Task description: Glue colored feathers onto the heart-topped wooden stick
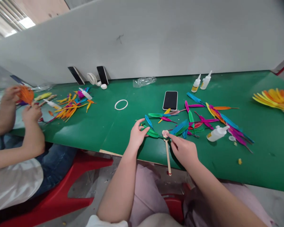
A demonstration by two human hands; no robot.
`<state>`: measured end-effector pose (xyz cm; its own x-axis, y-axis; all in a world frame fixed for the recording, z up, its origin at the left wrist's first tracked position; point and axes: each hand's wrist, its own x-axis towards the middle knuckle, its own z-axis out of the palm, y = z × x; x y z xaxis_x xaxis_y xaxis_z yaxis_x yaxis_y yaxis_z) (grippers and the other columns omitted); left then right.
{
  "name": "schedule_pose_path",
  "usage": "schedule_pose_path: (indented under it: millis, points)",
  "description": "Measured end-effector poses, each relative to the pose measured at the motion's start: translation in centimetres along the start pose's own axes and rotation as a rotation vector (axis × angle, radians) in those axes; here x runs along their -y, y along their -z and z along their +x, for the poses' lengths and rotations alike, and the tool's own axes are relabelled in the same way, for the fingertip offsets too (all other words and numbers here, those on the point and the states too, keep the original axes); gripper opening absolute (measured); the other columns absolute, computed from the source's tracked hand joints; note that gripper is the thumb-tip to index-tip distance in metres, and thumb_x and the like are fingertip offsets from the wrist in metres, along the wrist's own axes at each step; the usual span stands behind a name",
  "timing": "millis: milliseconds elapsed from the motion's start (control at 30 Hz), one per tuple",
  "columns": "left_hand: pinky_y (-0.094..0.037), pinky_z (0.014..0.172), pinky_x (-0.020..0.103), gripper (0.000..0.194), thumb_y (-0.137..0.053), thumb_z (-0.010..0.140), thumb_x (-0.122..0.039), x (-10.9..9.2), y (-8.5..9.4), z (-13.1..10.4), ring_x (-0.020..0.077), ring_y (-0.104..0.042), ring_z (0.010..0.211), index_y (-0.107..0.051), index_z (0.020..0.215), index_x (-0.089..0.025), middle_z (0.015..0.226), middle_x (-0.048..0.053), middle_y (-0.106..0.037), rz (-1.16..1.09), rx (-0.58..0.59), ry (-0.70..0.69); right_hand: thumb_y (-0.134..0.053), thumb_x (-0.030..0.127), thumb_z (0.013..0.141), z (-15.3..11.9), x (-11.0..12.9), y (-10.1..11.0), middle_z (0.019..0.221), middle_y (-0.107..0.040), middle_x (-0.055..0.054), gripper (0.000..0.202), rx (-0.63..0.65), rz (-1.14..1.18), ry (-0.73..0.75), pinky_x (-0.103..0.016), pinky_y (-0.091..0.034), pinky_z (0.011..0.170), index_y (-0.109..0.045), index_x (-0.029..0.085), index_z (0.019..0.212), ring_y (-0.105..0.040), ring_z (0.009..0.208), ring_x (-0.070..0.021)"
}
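Observation:
My left hand point(137, 134) is closed on a green feather point(151, 132), whose quill points right toward a wooden stick point(168, 157). The stick has a pale rounded head point(165, 133), and its lower end juts past the table edge. At that head my right hand point(183, 148) has its fingers pressed together, touching the stick where the quill meets it. Just beyond my right fingers lies a blue feather point(181, 127). Loose feathers in green, magenta, blue and orange lie around both hands. A glue bottle point(217, 133) rests tilted to the right, beside a small white cap point(232, 138).
Behind the feathers lies a phone point(170, 101); two glue bottles point(201, 83) stand near the grey partition point(170, 37). A white ring point(121, 104) lies left. At far right is a yellow-orange feather fan point(275, 99). A co-worker's hands point(32, 112) hold orange feathers at left.

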<state>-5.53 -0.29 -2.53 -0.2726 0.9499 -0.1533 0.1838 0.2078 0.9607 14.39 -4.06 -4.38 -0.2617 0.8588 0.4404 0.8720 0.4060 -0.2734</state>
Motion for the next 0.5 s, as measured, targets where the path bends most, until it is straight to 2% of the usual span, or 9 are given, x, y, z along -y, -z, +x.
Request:
schedule_pose_path:
  millis: [267,333,433,500]
  points:
    - [-0.053,0.053,0.023,0.05,-0.063,0.071,-0.025,0.3,-0.1,0.2,0.0098,-0.056,0.056,-0.047,0.119,-0.02,0.065,-0.004,-0.051,0.008,0.016,-0.012,-0.044,0.021,0.082,0.2,0.4,0.0,0.073,-0.07,0.0,0.03,0.105,-0.004,0.016,-0.022,-0.03,0.047,-0.067,0.025,0.1,-0.06,0.056,-0.0099]
    - [-0.052,0.056,0.023,0.047,-0.058,0.075,-0.03,0.5,0.4,0.5,0.0121,-0.059,0.065,-0.046,0.119,-0.018,0.073,0.0,-0.057,0.056,-0.035,-0.057,-0.044,0.021,0.083,0.2,0.4,0.1,0.075,-0.071,0.0,0.03,0.071,0.015,0.004,-0.022,-0.032,0.048,-0.067,0.024,0.101,-0.061,0.057,-0.0097]
    - [-0.05,0.066,0.024,0.042,-0.048,0.082,-0.034,0.3,1.4,1.5,0.0137,-0.06,0.079,-0.047,0.119,-0.015,0.088,0.006,-0.061,0.26,-0.169,-0.181,-0.044,0.02,0.083,0.3,0.3,0.2,0.077,-0.071,-0.001,0.03,0.024,0.044,-0.026,-0.021,-0.034,0.048,-0.066,0.024,0.103,-0.061,0.057,-0.0093]
    - [-0.047,0.073,0.026,0.04,-0.051,0.08,-0.035,-0.6,1.7,2.7,0.0144,-0.059,0.082,-0.051,0.116,-0.016,0.092,0.006,-0.062,0.359,-0.173,-0.214,-0.044,0.02,0.083,0.3,0.3,0.3,0.077,-0.071,-0.001,0.03,0.029,0.059,-0.035,-0.02,-0.034,0.048,-0.066,0.024,0.104,-0.061,0.056,-0.0091]
